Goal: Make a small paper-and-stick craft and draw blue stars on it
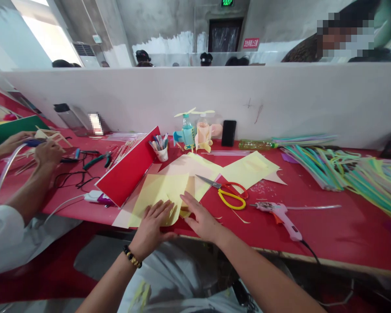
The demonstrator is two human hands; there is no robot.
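A sheet of yellow paper (pixel 162 187) lies near the table's front edge, on top of other pale sheets. My left hand (pixel 156 221) rests on it with the fingers stretched out flat. At the sheet's right edge is my right hand (pixel 200 217), its fingers extended and thumb apart; a small yellow piece shows partly beneath it. Scissors (pixel 232 195) with red and yellow handles lie open to the right, touching the paper pile. Beyond them rests a pink glue gun (pixel 280 213) with a clear glue stick in its back.
A red board (pixel 130 169) stands at the left, by a cup of pens (pixel 161 148). Two bottle models (pixel 195 132) and a black phone (pixel 228 133) are at the back. Pastel strips (pixel 339 167) pile up right. A co-worker's hands (pixel 47 150) hold a glue gun at far left.
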